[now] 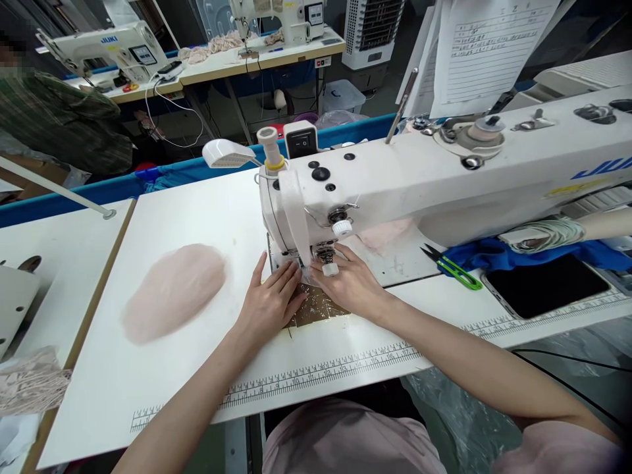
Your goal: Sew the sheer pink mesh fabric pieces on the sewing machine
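Observation:
A white Juki sewing machine (419, 178) stands on the white table (207, 217). My left hand (269, 299) lies flat, fingers stretched toward the needle area (323, 253). My right hand (348, 280) rests flat beside it, just under the presser foot, with a white ring-like thing on one finger. Both hands press on a small thin clear piece (316, 304) over the brownish needle plate; I cannot make out its material. A blurred pale pink fabric piece (172, 289) lies on the table to the left, apart from my hands.
Green thread snips (457, 270) lie right of the needle beside blue cloth (498, 253) and a black panel (546, 286). A lamp (230, 155) stands behind the machine head. Paper sheets (484, 46) hang above. Another person (54, 118) sits far left; lace trim (29, 382) lies low left.

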`<state>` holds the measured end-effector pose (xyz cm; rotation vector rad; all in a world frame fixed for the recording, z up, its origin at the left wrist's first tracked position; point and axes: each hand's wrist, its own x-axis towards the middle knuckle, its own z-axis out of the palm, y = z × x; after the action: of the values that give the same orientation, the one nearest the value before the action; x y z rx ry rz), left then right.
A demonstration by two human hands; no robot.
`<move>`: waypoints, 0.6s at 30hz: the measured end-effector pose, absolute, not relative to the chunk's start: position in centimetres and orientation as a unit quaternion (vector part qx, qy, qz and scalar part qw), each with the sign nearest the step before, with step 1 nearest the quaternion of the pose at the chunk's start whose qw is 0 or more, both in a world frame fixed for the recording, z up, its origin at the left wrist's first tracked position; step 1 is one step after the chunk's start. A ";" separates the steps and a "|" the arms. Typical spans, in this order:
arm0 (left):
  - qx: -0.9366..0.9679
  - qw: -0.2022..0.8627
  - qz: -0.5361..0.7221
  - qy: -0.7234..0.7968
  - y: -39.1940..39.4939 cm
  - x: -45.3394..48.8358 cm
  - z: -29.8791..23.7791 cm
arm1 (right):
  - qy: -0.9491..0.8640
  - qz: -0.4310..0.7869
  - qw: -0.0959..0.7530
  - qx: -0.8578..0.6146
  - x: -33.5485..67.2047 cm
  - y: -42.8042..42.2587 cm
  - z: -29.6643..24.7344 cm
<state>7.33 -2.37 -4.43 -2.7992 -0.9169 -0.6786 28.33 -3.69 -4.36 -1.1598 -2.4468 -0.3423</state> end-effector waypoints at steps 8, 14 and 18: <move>-0.921 0.053 -0.225 -0.313 -2.1 7.4 -4.5 | -0.876 -0.130 0.197 -0.421 28.2 -3.4 -4.7; -0.921 0.069 -0.229 -0.308 -2.1 7.4 -4.6 | -0.877 -0.125 0.197 -0.421 28.2 -3.3 -4.5; -0.921 0.070 -0.227 -0.309 -2.0 7.3 -4.7 | -0.878 -0.125 0.195 -0.418 28.2 -3.4 -4.5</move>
<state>7.30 -2.04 -4.70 -2.7703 -0.9293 -0.6843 28.19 -3.38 -4.47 -1.1711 -2.4620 -0.3507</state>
